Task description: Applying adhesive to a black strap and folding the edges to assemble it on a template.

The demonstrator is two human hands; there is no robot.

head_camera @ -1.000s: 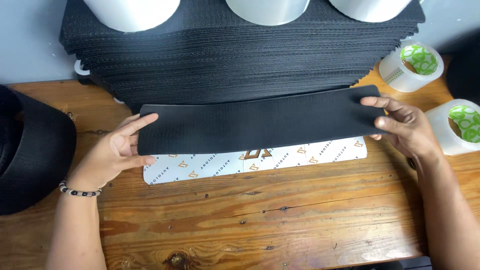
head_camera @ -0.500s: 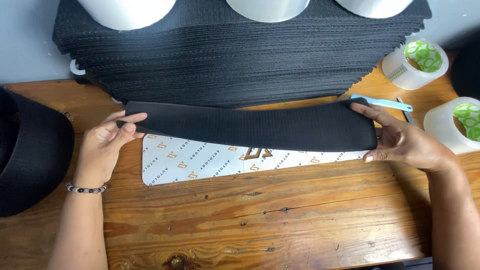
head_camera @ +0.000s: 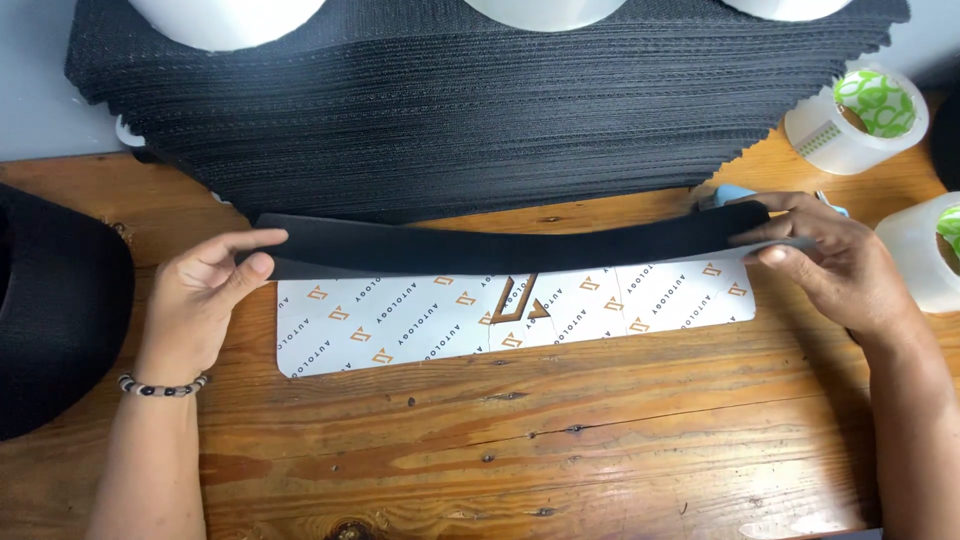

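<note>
Black strip [head_camera: 510,248] pinched at both ends, left hand [head_camera: 205,300] and right hand [head_camera: 835,260] grip closed; keep taut, level above printed white sheet [head_camera: 500,320].

Both hands [head_camera: 200,295] [head_camera: 840,260] hold a black strip [head_camera: 510,248] above a printed sheet [head_camera: 420,325].

The strip [head_camera: 510,248] was plain black. The backing sheet [head_camera: 560,315] beneath it was white, patterned with small tan emblems and grey lettering. The counter [head_camera: 560,450] was warm brown wood with dark knots. The stacked sheets [head_camera: 470,110] along its far edge were black, finely ribbed. The tape rolls [head_camera: 860,120] near the far right corner were translucent white with green-patterned cores. The bracelet [head_camera: 160,386] had black and white beads.
</note>
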